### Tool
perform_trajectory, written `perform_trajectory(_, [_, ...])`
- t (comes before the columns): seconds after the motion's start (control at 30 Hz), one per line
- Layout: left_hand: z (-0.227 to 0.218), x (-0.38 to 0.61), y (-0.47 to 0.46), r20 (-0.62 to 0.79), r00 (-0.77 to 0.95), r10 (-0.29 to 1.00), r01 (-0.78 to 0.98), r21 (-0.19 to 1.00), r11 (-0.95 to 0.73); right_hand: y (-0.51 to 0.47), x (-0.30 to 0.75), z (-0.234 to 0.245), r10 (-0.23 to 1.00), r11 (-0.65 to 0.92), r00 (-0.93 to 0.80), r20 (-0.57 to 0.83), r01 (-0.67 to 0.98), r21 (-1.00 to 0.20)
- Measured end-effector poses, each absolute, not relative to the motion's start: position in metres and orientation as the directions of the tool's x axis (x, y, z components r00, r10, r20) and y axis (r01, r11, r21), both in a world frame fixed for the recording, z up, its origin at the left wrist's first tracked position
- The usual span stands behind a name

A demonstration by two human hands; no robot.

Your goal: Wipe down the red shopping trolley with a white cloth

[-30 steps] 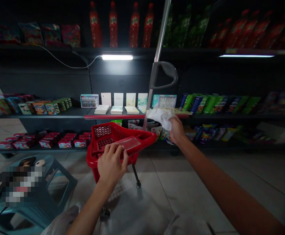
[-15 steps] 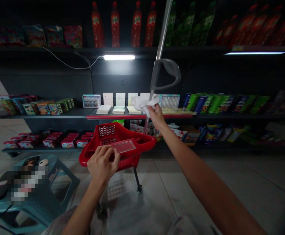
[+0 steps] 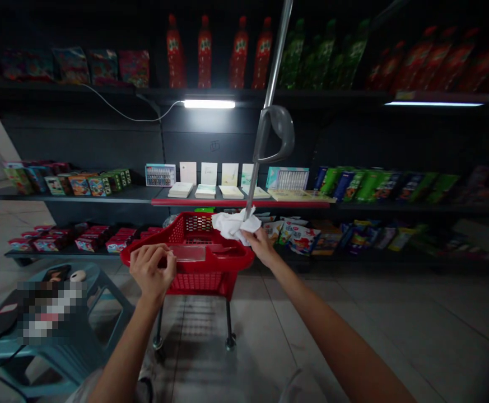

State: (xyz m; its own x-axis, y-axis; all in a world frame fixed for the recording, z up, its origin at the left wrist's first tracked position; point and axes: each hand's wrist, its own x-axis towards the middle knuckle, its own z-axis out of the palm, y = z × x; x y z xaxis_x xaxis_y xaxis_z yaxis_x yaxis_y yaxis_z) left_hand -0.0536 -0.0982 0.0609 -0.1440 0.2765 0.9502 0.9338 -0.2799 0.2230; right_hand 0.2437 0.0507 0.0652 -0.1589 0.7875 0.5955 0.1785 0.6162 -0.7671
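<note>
A small red shopping cart (image 3: 204, 282) stands in front of me, with a metal pole (image 3: 274, 75) rising at its right side. Partway up the pole is a grey loop-shaped handle (image 3: 285, 134). My left hand (image 3: 152, 271) is closed over the left part of the cart's red handle bar, which has a clear panel (image 3: 191, 254) set in it. In my right hand (image 3: 261, 246) is a crumpled white cloth (image 3: 231, 225), pressed around the pole's lower part near the cart's right corner. The cloth hides the pole's lower end and some fingertips.
A blue-green plastic stool (image 3: 65, 358) at the left bears a dark device with cables and a white earbud-like item (image 3: 77, 275). Behind the cart, dark shelves (image 3: 113, 193) hold boxes, booklets, snack bags and soda bottles (image 3: 239, 56). Grey tiled floor (image 3: 311, 313) lies right of the cart.
My right hand has slid down the pole with the cloth, from near the grey handle to the cart's rim. The cart has turned a little and its handle has shifted left with my left hand.
</note>
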Motion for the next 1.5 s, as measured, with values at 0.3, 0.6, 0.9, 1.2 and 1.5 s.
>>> perform_trajectory(0.3, [0.052,-0.061,-0.090,0.961,-0.179,0.209,0.923,0.238,-0.303,0.012,0.251,0.051,0.831,0.548,-0.190,0.523,0.119,-0.828])
perform_trajectory(0.6, [0.049,-0.075,-0.081,0.924,-0.288,0.252,0.872,0.362,-0.329,-0.014,0.263,0.066,0.811,0.540,-0.348,0.470,0.137,-0.831])
perform_trajectory(0.9, [0.067,-0.047,-0.090,0.900,-0.238,0.364,0.810,0.391,-0.438,-0.030,0.241,0.064,0.790,0.591,-0.353,0.502,0.218,-0.777])
perform_trajectory(1.2, [0.071,0.014,-0.107,0.794,0.204,0.572,0.875,0.114,-0.470,-0.013,0.205,0.045,0.769,0.630,-0.338,0.543,0.254,-0.734])
perform_trajectory(1.5, [0.068,-0.013,-0.074,0.777,0.142,0.614,0.924,0.118,-0.364,0.020,0.211,0.020,0.854,0.511,-0.278,0.440,0.606,-0.610])
